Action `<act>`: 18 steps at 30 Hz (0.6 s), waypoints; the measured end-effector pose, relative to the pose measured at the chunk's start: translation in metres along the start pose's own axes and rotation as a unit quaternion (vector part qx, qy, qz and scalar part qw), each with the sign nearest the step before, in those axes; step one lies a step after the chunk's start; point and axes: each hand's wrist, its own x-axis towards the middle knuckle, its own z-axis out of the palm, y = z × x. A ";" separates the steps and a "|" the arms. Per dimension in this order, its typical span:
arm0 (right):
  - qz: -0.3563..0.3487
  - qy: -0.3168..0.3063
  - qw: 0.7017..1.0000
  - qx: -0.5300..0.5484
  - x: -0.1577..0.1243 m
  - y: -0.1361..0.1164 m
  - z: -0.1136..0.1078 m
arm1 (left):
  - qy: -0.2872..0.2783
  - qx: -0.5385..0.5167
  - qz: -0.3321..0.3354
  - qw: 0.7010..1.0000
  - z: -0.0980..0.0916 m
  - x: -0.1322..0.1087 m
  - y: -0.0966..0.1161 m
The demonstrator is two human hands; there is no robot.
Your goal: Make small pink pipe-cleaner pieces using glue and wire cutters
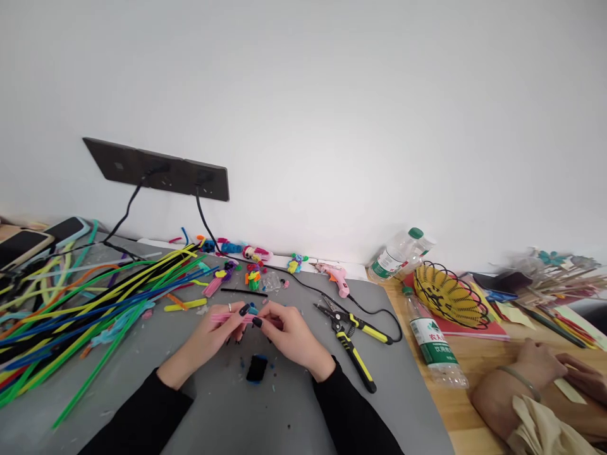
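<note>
Both hands meet over the grey mat at the centre of the head view. My left hand [215,335] is closed around a small bundle of pink pipe cleaners [232,318], which lies level and sticks out past the fingers on the left. Thumb and fingers of my right hand [289,328] are pinched at the bundle's right end, where a bit of blue [253,310] shows. Just below the hands a small black piece with blue edges [257,368] rests on the mat. Behind them lies a short black stick [244,292].
Pliers [353,354] with yellow-black handles and a pink glue gun [336,276] lie right. Many pipe cleaners [109,303] cover the left. Bottles [434,344], a yellow basket [448,297] and another person's hands [535,366] are farther right. Small colourful figures [255,276] line the back.
</note>
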 end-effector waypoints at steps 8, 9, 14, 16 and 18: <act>0.027 -0.018 0.999 -0.038 -0.001 0.005 0.001 | 0.010 -0.039 -0.006 0.999 0.004 0.004 -0.006; 0.027 -0.019 0.999 -0.042 -0.001 0.005 0.001 | 0.004 -0.045 -0.007 0.999 0.004 0.004 -0.006; -0.007 -0.009 0.994 -0.111 -0.002 0.001 -0.001 | -0.045 -0.060 -0.016 0.997 0.003 0.007 -0.006; -0.030 -0.004 0.985 -0.167 -0.003 -0.001 -0.001 | -0.058 -0.060 -0.020 0.996 0.003 0.008 -0.006; -0.049 -0.001 0.977 -0.207 -0.004 -0.001 0.000 | -0.058 -0.056 -0.026 0.996 0.003 0.009 -0.005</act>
